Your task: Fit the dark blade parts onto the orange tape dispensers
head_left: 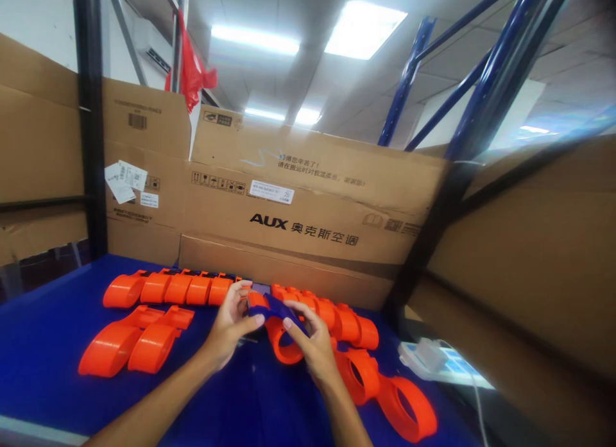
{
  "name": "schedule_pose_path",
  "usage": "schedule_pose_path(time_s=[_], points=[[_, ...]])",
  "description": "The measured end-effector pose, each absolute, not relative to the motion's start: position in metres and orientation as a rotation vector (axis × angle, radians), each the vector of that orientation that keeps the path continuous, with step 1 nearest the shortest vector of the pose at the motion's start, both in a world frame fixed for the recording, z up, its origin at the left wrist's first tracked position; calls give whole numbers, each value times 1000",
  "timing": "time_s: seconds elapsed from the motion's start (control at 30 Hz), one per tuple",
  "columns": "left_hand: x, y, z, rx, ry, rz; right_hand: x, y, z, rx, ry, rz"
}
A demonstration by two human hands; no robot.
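Between my two hands is a dark blue plastic piece (pixel 282 308), up against an orange part whose end (pixel 258 299) shows by my left thumb. My left hand (pixel 231 328) is closed round that orange end, thumb in front and fingers behind. My right hand (pixel 312 344) pinches the blue piece from the right side. An orange plastic loop (pixel 287 352) shows just below the blue piece; whether it joins the held part, I cannot tell. Behind my fingers, a greyish block (pixel 261 288) is partly hidden.
Orange looped parts form a back-left row (pixel 179 288) and a back-right row (pixel 344 322). Two more loops (pixel 154 347) lie left, others (pixel 408 408) front right, on the blue tabletop (pixel 43 344). A power strip (pixel 443 360) with a cable sits right. Cardboard (pixel 308 203) and rack posts (pixel 91 126) enclose the table.
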State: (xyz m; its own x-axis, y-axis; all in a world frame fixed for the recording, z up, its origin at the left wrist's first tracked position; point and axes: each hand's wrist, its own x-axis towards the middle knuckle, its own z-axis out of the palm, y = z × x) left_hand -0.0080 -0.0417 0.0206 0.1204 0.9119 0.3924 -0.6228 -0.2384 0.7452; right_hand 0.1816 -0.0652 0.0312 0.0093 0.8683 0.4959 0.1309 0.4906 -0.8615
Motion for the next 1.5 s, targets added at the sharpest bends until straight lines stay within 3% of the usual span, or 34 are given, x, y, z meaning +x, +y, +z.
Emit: schedule_pose_path(time_s=[0.3, 0.6, 0.77, 1.5], points=[[-14, -41, 21, 1076, 316, 1497, 178, -74, 28, -894, -1638, 742], [-13, -42, 24, 1207, 336, 1469, 184, -74, 26, -1003, -1820, -45], [-11, -39, 22, 1148, 415, 1517, 185, -72, 22, -988, -1910, -288], [-16, -39, 20, 1286, 524, 1542, 185, -71, 17, -964, -1955, -409]])
